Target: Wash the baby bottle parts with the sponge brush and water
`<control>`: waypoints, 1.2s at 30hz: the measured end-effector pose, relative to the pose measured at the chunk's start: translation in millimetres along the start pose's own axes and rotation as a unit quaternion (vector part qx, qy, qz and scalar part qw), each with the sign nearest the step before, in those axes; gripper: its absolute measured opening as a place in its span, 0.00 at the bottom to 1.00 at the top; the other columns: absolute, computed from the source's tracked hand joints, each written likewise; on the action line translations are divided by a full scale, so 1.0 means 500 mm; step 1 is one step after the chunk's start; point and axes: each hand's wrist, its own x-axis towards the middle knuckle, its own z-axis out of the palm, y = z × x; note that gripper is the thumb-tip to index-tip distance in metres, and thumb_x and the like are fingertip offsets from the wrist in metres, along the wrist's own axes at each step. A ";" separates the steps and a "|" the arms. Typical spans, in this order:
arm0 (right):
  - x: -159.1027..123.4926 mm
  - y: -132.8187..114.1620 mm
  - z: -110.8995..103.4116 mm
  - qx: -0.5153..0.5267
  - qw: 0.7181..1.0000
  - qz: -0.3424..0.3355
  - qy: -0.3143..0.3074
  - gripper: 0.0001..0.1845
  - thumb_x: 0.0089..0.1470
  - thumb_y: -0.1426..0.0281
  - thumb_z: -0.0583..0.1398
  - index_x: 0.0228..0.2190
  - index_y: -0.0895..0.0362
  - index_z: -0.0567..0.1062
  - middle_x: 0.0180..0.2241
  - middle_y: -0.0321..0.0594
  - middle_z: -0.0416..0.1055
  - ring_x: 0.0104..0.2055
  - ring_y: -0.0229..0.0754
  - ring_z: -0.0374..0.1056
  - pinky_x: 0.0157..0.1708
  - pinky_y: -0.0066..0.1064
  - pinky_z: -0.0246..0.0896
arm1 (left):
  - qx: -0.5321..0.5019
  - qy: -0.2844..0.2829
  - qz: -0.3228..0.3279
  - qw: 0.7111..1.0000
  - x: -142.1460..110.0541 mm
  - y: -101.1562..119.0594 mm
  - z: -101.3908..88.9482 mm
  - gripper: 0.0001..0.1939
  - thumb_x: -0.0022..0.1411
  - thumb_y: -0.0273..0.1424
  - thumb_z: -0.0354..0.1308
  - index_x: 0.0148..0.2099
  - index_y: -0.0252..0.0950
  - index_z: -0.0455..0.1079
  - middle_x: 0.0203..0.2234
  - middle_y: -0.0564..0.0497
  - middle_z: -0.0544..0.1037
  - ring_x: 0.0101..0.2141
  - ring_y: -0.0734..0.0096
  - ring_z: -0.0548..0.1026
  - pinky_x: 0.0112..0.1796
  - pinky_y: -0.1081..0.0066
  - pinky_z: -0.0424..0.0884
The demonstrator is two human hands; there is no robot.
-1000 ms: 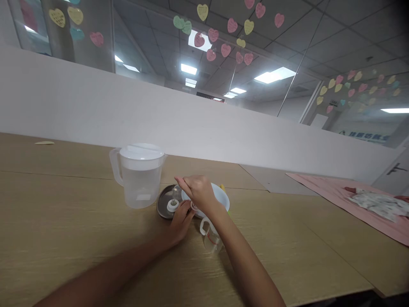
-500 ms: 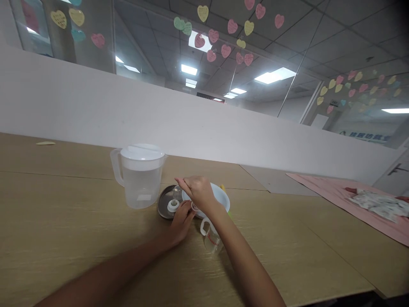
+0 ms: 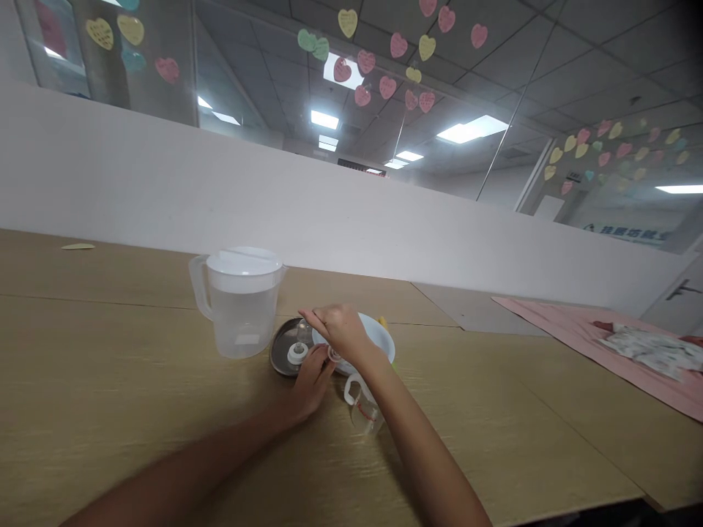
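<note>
My left hand (image 3: 311,380) is closed around a small clear container with a round rim (image 3: 334,355), most of it hidden by my fingers. Just above and behind it, my right hand (image 3: 343,333) is curled into a fist, its thumb pointing left; what lies inside those fingers is hidden. Under and behind my hands is a white bowl (image 3: 383,338). A metal tray (image 3: 281,356) beside the left fingers carries a bottle nipple with a white ring (image 3: 297,354). Close to my right forearm stands a clear measuring cup (image 3: 365,417) with red markings, partly covered by the arm.
A translucent lidded pitcher (image 3: 245,307) stands left of the tray on the wooden table (image 3: 165,395). Something yellow (image 3: 383,322) shows behind the bowl. A pink cloth (image 3: 554,322) with patterned fabric (image 3: 648,353) lies at the right. A white wall (image 3: 351,227) borders the back.
Very little differs: my right hand has shifted slightly over the container. The tray, pitcher and measuring cup stay in place.
</note>
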 end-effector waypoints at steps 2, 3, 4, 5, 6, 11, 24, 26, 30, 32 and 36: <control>0.001 -0.006 -0.008 0.004 1.000 0.004 -0.022 0.13 0.61 0.67 0.53 0.29 0.56 0.74 0.18 0.32 0.63 0.21 0.31 0.53 0.24 0.26 0.41 | -0.002 -0.002 -0.005 1.000 -0.001 0.001 0.000 0.14 0.64 0.38 0.43 0.40 0.36 0.66 0.40 0.45 0.73 0.43 0.61 0.69 0.47 0.61 0.64; 0.001 -0.008 -0.012 0.007 0.999 0.005 -0.032 0.14 0.61 0.67 0.52 0.28 0.56 0.74 0.19 0.32 0.63 0.21 0.31 0.53 0.24 0.26 0.41 | -0.004 -0.003 -0.008 1.000 -0.001 0.001 0.000 0.14 0.64 0.38 0.43 0.40 0.36 0.66 0.40 0.45 0.73 0.43 0.60 0.69 0.47 0.61 0.64; 0.002 -0.010 -0.015 0.009 0.999 0.005 -0.041 0.15 0.62 0.66 0.52 0.28 0.57 0.74 0.19 0.33 0.63 0.21 0.31 0.54 0.24 0.26 0.41 | -0.005 -0.004 -0.011 1.000 -0.002 0.000 0.000 0.15 0.64 0.38 0.43 0.41 0.36 0.66 0.40 0.44 0.73 0.44 0.60 0.69 0.47 0.61 0.64; 0.003 -0.011 -0.018 0.012 0.999 0.004 -0.049 0.17 0.62 0.65 0.51 0.27 0.57 0.74 0.19 0.33 0.63 0.21 0.31 0.54 0.24 0.26 0.42 | -0.006 -0.004 -0.013 1.000 -0.002 -0.001 0.000 0.15 0.64 0.38 0.43 0.41 0.36 0.66 0.41 0.44 0.73 0.44 0.60 0.69 0.47 0.61 0.64; 0.003 -0.013 -0.021 0.013 0.998 0.003 -0.056 0.17 0.62 0.64 0.51 0.27 0.57 0.74 0.19 0.33 0.64 0.21 0.31 0.54 0.25 0.26 0.42 | -0.007 -0.002 -0.015 1.000 -0.002 -0.002 0.001 0.15 0.64 0.39 0.43 0.41 0.35 0.66 0.41 0.44 0.73 0.44 0.59 0.69 0.46 0.60 0.64; 0.006 -0.018 -0.031 0.024 0.997 0.012 -0.073 0.20 0.62 0.63 0.51 0.25 0.57 0.74 0.19 0.35 0.65 0.21 0.31 0.56 0.25 0.26 0.43 | -0.004 0.018 -0.016 1.000 -0.003 -0.008 0.003 0.14 0.63 0.39 0.44 0.39 0.36 0.66 0.38 0.45 0.74 0.41 0.61 0.70 0.45 0.61 0.65; 0.013 -0.036 -0.066 0.019 0.991 0.053 -0.119 0.29 0.63 0.57 0.44 0.22 0.58 0.73 0.23 0.39 0.72 0.24 0.33 0.62 0.23 0.28 0.42 | 0.004 0.046 -0.054 0.997 -0.006 -0.006 -0.002 0.14 0.63 0.39 0.43 0.37 0.37 0.65 0.35 0.47 0.75 0.38 0.60 0.71 0.41 0.61 0.66; 0.014 -0.037 -0.068 0.021 0.990 0.056 -0.127 0.29 0.64 0.57 0.43 0.23 0.58 0.74 0.24 0.39 0.73 0.25 0.33 0.63 0.23 0.28 0.42 | 0.004 0.044 -0.060 0.997 -0.005 -0.004 -0.004 0.15 0.63 0.39 0.42 0.37 0.37 0.65 0.35 0.47 0.75 0.37 0.61 0.71 0.40 0.61 0.67; 0.013 -0.036 -0.066 0.014 0.989 0.057 -0.139 0.28 0.64 0.58 0.44 0.25 0.57 0.74 0.26 0.39 0.73 0.25 0.35 0.64 0.23 0.28 0.42 | 0.001 0.049 -0.060 0.997 -0.006 0.005 -0.006 0.14 0.63 0.39 0.43 0.36 0.37 0.65 0.33 0.48 0.76 0.35 0.62 0.71 0.40 0.62 0.67; 0.013 -0.034 -0.064 0.006 0.988 0.058 -0.143 0.27 0.64 0.59 0.44 0.26 0.57 0.74 0.26 0.40 0.74 0.26 0.35 0.64 0.23 0.28 0.42 | -0.002 0.053 -0.048 0.997 -0.006 0.009 -0.007 0.14 0.63 0.38 0.43 0.36 0.37 0.65 0.33 0.48 0.76 0.35 0.63 0.72 0.40 0.62 0.67; 0.013 -0.031 -0.062 -0.001 0.988 0.054 -0.147 0.25 0.64 0.60 0.44 0.29 0.57 0.75 0.28 0.41 0.74 0.28 0.37 0.66 0.24 0.28 0.44 | 0.002 0.060 -0.049 0.997 -0.006 0.009 -0.006 0.14 0.63 0.38 0.43 0.36 0.36 0.65 0.33 0.48 0.76 0.35 0.61 0.72 0.40 0.61 0.68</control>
